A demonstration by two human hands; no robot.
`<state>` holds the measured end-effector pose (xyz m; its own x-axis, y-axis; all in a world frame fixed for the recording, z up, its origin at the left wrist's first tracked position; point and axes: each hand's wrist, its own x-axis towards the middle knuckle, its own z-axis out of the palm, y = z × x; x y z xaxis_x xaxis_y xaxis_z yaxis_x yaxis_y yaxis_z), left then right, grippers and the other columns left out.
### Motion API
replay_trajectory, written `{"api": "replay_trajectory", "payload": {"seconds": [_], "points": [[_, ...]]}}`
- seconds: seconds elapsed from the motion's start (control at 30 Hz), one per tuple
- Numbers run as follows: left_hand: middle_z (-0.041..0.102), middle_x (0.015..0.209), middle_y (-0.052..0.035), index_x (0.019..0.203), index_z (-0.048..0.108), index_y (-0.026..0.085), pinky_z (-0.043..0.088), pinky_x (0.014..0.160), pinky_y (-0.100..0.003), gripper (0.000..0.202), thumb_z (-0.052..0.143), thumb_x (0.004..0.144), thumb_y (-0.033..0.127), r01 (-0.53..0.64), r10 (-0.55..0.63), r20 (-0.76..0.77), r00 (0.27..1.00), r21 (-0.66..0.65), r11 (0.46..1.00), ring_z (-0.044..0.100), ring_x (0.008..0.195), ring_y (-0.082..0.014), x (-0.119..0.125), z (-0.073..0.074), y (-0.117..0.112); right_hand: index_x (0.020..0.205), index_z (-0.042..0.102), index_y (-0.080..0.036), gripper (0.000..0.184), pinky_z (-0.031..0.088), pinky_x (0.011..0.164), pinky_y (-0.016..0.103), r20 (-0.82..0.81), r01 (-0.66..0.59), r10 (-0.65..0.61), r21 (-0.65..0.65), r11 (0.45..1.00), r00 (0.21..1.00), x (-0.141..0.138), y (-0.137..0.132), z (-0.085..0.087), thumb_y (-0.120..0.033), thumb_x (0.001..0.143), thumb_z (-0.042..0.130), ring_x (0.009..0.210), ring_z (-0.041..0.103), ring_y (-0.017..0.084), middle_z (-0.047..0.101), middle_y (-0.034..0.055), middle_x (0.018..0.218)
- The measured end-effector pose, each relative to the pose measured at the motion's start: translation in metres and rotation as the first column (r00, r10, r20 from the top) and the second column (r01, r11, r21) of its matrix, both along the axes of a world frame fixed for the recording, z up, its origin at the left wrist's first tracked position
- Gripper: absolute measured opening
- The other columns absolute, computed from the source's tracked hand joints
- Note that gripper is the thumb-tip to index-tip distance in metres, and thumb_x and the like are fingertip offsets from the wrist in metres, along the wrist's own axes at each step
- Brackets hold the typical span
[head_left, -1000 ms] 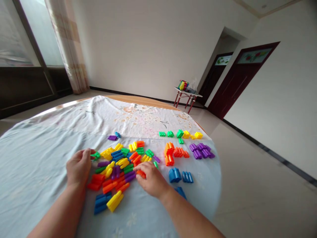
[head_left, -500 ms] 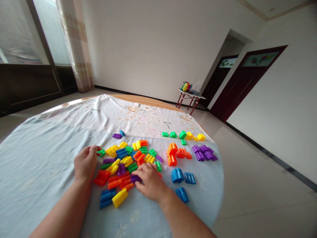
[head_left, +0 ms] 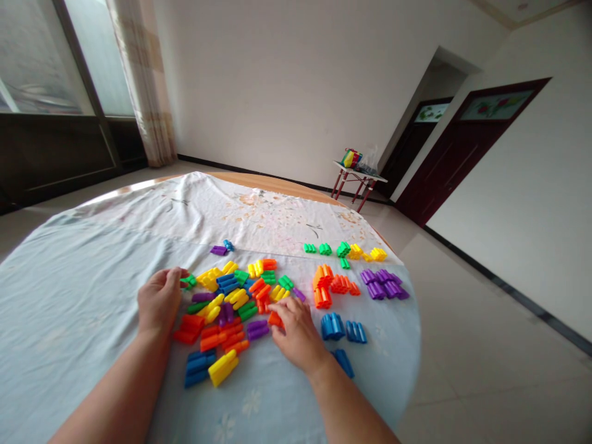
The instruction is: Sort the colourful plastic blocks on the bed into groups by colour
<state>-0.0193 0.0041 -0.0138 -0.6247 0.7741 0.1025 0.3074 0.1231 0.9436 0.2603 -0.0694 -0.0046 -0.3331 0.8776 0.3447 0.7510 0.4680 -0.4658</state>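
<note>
My left hand [head_left: 160, 301] is closed in a pinch at the left edge of a pile of coloured plastic blocks made of joined tubes. A green block [head_left: 189, 281] shows at its fingertips. At the right side of the pile, my right hand [head_left: 298, 332] has its thumb and fingers closed round an orange block [head_left: 275, 319], partly hidden by the fingers. Just left of that lies a purple block [head_left: 258, 330]. Nearer to me are a blue block [head_left: 200, 367] and a yellow block [head_left: 224, 368].
Sorted by colour on the right lie orange blocks [head_left: 322, 287], purple blocks [head_left: 383, 284], blue blocks [head_left: 333, 327], green blocks [head_left: 343, 249] and yellow blocks [head_left: 378, 254]. A cloth [head_left: 92, 277] covers the round table. Against the far wall stands a small table [head_left: 361, 174] with bags.
My right hand has moved right, off the purple block and onto the orange block. My left hand has stayed in place with the green block. The view has shifted slightly.
</note>
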Motion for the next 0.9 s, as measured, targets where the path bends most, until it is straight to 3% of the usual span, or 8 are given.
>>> {"api": "replay_trajectory", "payload": {"seconds": [0.27, 0.37, 0.57, 0.67, 0.8, 0.9], "points": [[0.059, 0.062, -0.0014, 0.082, 0.065, 0.017, 0.038, 0.052, -0.026, 0.028, 0.049, 0.073, 0.038, 0.002, -0.002, -0.007, 1.0, 0.009, 1.0, 0.049, 0.056, -0.0133, 0.0, -0.001, -0.001, 0.12, 0.053, -0.027, 0.055, 0.038, 0.094, 0.037, -0.077, -0.18, 0.185, 0.062, 0.982, 0.98, -0.002, -0.001, 0.012, 0.0, 0.072, 0.049, 0.099, 0.051, 0.018, 0.059, 0.0029, 0.103], [0.059, 0.064, -0.0024, 0.082, 0.065, 0.018, 0.037, 0.05, -0.027, 0.028, 0.048, 0.074, 0.039, -0.001, 0.001, -0.008, 1.0, 0.014, 1.0, 0.049, 0.055, -0.0139, 0.0, -0.002, -0.001, 0.12, 0.053, -0.027, 0.056, 0.038, 0.093, 0.038, -0.077, -0.155, 0.16, 0.064, 0.986, 0.984, -0.003, -0.001, 0.013, 0.001, 0.071, 0.047, 0.102, 0.05, 0.019, 0.058, 0.0035, 0.105], [0.06, 0.064, -0.003, 0.082, 0.065, 0.019, 0.038, 0.051, -0.028, 0.031, 0.048, 0.074, 0.042, -0.001, 0.001, -0.006, 1.0, 0.016, 1.0, 0.05, 0.056, -0.0153, 0.0, -0.004, 0.0, 0.108, 0.06, -0.025, 0.039, 0.041, 0.089, 0.042, 0.006, -0.03, 0.03, 0.004, 1.0, 1.0, 0.001, 0.0, 0.003, -0.009, 0.073, 0.06, 0.1, 0.05, 0.023, 0.057, 0.005, 0.102], [0.06, 0.064, -0.0034, 0.085, 0.066, 0.019, 0.039, 0.051, -0.028, 0.033, 0.047, 0.074, 0.044, -0.011, 0.011, -0.005, 1.0, 0.01, 1.0, 0.052, 0.058, -0.0168, 0.0, -0.003, 0.0, 0.107, 0.06, -0.024, 0.033, 0.042, 0.089, 0.041, -0.057, -0.011, 0.013, 0.047, 0.999, 0.998, 0.001, 0.002, 0.005, -0.009, 0.078, 0.056, 0.098, 0.051, 0.022, 0.06, 0.0049, 0.099], [0.063, 0.066, -0.002, 0.088, 0.067, 0.021, 0.039, 0.051, -0.027, 0.035, 0.046, 0.075, 0.046, -0.033, 0.032, -0.076, 0.997, -0.009, 0.999, 0.053, 0.059, -0.0167, -0.003, -0.005, 0.001, 0.114, 0.055, -0.022, 0.032, 0.041, 0.096, 0.035, -0.223, -0.068, 0.1, 0.148, 0.987, 0.97, -0.004, 0.004, 0.011, -0.011, 0.085, 0.049, 0.106, 0.052, 0.017, 0.061, 0.0043, 0.109], [0.064, 0.065, -0.0013, 0.089, 0.068, 0.02, 0.04, 0.049, -0.025, 0.037, 0.045, 0.075, 0.046, -0.039, 0.036, -0.161, 0.986, -0.015, 0.999, 0.053, 0.055, -0.0154, -0.006, -0.008, 0.001, 0.108, 0.058, -0.022, 0.025, 0.04, 0.098, 0.031, -0.235, -0.181, 0.215, 0.161, 0.97, 0.948, -0.011, 0.003, 0.012, -0.014, 0.087, 0.048, 0.109, 0.052, 0.014, 0.06, 0.0037, 0.113]]}}
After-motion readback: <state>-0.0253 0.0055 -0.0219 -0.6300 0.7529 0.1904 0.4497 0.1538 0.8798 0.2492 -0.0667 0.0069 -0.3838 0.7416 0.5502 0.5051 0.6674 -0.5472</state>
